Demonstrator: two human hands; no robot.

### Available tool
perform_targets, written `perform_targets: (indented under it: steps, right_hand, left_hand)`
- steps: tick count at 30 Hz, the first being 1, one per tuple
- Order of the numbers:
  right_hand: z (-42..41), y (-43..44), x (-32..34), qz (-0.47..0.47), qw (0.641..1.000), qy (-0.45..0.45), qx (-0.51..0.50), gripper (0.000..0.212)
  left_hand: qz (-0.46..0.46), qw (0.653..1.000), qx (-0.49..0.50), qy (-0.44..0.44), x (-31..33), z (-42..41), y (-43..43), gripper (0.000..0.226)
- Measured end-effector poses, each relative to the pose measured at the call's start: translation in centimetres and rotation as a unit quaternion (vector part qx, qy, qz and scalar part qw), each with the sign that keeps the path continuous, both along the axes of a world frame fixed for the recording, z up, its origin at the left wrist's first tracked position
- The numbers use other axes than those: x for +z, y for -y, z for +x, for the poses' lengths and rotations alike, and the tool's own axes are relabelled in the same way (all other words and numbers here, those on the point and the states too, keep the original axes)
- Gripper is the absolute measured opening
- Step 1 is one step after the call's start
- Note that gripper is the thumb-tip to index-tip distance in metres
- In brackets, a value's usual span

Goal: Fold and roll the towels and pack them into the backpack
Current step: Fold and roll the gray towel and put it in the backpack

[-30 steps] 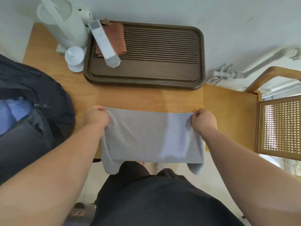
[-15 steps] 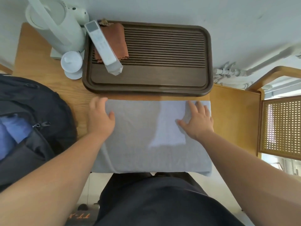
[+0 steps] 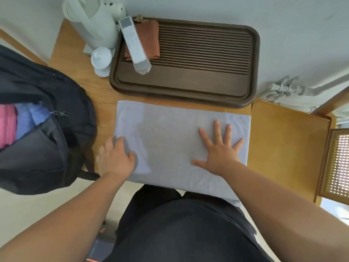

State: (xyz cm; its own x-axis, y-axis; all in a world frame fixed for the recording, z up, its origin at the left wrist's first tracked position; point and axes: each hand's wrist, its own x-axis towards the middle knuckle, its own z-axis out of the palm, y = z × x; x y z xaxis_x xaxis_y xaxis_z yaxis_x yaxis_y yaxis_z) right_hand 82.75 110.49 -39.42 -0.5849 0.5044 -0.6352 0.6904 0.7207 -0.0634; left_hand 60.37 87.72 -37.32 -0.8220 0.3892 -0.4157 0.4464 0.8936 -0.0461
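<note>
On smooth wooden table [image 3: 98, 95], flat rectangular grey towel [image 3: 170, 133].

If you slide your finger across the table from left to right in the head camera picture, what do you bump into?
Black backpack → left hand → grey towel → right hand → wooden chair seat → woven cane panel.

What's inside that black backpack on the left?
Through the open zip of the backpack a pink towel and a blue towel show side by side. Anything deeper is hidden by the black fabric.
</note>
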Motion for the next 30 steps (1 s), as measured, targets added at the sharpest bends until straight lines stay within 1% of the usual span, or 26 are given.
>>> perform_targets:
  steps: [3,7,10,13,15,17,19,22,24,27,30]
  right_hand:
    - [0.2,0.1,-0.1,0.005,1.000,-0.013,0.005,0.111]
    - [0.3,-0.1,0.0,0.001,1.000,-0.016,0.013,0.110]
    - [0.0,-0.3,0.6,0.003,1.000,-0.011,0.016,0.103]
    - [-1.3,0.3,1.5,0.043,0.994,-0.046,0.084,0.091]
    - [-2.8,1.4,2.2,0.042,0.987,-0.084,0.131,0.083]
    - [-4.8,2.8,2.7,0.024,0.982,-0.109,0.155,0.075]
    - [-6.9,4.3,3.0,0.006,0.978,-0.124,0.168,0.070]
    - [-10.5,6.5,3.2,-0.010,0.971,-0.135,0.198,0.067]
    - [-13.2,7.7,3.4,-0.024,0.966,-0.135,0.217,0.066]
    - [-17.8,9.2,3.7,-0.041,0.959,-0.119,0.252,0.071]
    - [-22.2,10.8,3.6,-0.028,0.948,-0.112,0.296,0.065]
  left_hand:
    - [-0.011,0.996,0.084,0.040,0.3,2.2,1.7,0.053]
    - [0.011,0.981,0.176,0.087,0.4,4.2,4.2,0.058]
    - [0.042,0.967,0.228,0.105,0.2,4.6,5.8,0.057]
    - [0.091,0.949,0.285,0.101,-0.3,4.0,6.8,0.053]
    - [0.125,0.933,0.323,0.101,-0.6,3.7,7.1,0.048]
    - [0.159,0.917,0.350,0.106,-1.0,3.6,7.2,0.044]
    - [0.181,0.908,0.360,0.110,-1.3,3.5,7.2,0.037]
    - [0.205,0.905,0.357,0.112,-2.0,3.1,7.3,0.022]
    - [0.213,0.903,0.355,0.115,-2.0,2.8,7.4,0.023]
    - [0.219,0.907,0.340,0.120,-1.9,2.2,7.8,0.030]
    - [0.216,0.917,0.301,0.147,-2.0,1.3,8.4,0.017]
